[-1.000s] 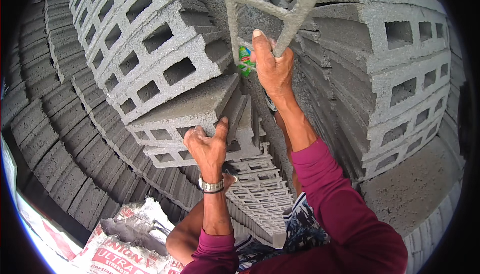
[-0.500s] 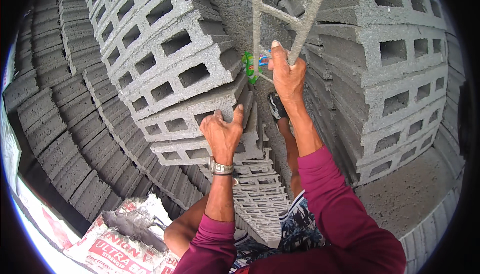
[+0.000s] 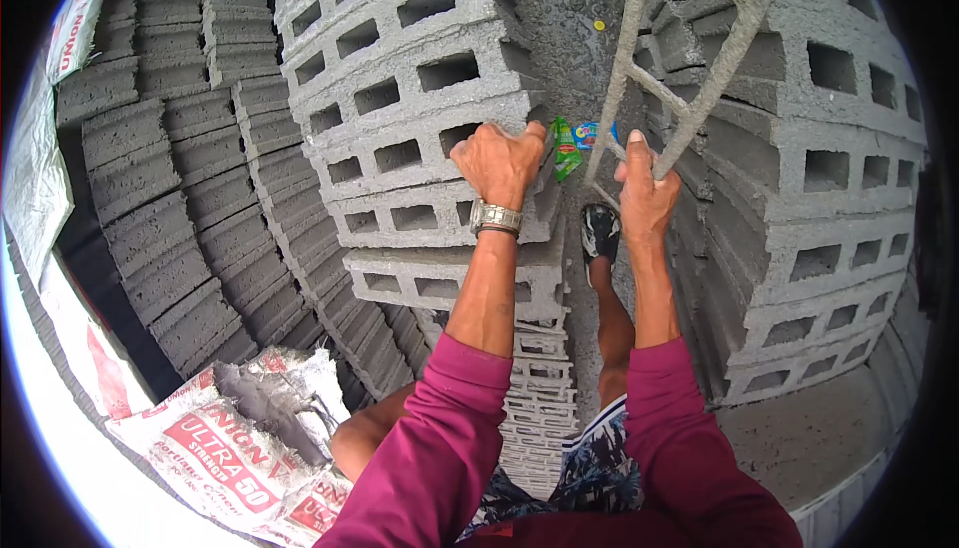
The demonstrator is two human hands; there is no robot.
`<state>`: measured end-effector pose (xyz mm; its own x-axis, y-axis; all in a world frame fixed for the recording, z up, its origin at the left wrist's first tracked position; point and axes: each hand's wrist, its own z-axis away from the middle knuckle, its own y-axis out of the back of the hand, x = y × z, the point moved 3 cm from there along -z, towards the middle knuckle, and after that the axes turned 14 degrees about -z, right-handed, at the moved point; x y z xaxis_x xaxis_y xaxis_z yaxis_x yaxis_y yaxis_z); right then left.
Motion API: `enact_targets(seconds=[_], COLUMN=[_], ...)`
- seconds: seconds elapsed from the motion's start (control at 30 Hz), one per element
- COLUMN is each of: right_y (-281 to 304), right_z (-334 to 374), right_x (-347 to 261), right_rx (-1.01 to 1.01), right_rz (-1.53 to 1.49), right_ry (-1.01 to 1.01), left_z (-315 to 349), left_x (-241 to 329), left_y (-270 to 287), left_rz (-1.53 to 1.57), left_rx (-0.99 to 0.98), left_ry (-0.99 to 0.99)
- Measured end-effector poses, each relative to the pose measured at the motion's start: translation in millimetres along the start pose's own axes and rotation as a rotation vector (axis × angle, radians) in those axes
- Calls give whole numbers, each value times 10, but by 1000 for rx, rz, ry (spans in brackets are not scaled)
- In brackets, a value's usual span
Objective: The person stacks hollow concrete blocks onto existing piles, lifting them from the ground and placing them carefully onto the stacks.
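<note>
My left hand (image 3: 499, 160), with a metal watch (image 3: 495, 216) on its wrist, is closed over the near right end of a grey hollow concrete block (image 3: 400, 155) in the left stack. Its fingertips are partly hidden against the block. To the right, my right hand (image 3: 649, 188) wraps round the lower part of a cement-crusted metal frame (image 3: 707, 108) with crossbars. The frame leans up and away, between the left stack and the right stack of hollow blocks (image 3: 824, 170). My thumb lies along the bar.
A narrow gap of wet ground (image 3: 564, 28) runs between the stacks. Green (image 3: 566, 151) and blue wrappers (image 3: 591, 135) lie there, near my shoe (image 3: 600, 232). Rows of blocks (image 3: 170, 238) fill the left. A torn cement bag (image 3: 220, 458) lies at the lower left.
My left hand has moved farther away and higher up the left stack. The skewed block there now sits more evenly with its row. My right hand still grips the frame. The view has shifted.
</note>
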<state>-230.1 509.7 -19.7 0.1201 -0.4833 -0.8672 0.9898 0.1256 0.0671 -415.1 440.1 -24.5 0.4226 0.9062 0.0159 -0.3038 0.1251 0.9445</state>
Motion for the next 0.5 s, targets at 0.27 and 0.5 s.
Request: enact_targets(seconds=[0.27, 0.5], right_y=[-193, -1273], right_z=[-198, 79], right_x=[-230, -1688], right_rx=[-49, -357], right_rz=[-32, -384], right_ry=[-4, 153], left_z=[8, 55], left_x=[-48, -80], left_y=[-111, 11], left_rz=[3, -18], left_rx=[-34, 60], left_ry=[28, 13])
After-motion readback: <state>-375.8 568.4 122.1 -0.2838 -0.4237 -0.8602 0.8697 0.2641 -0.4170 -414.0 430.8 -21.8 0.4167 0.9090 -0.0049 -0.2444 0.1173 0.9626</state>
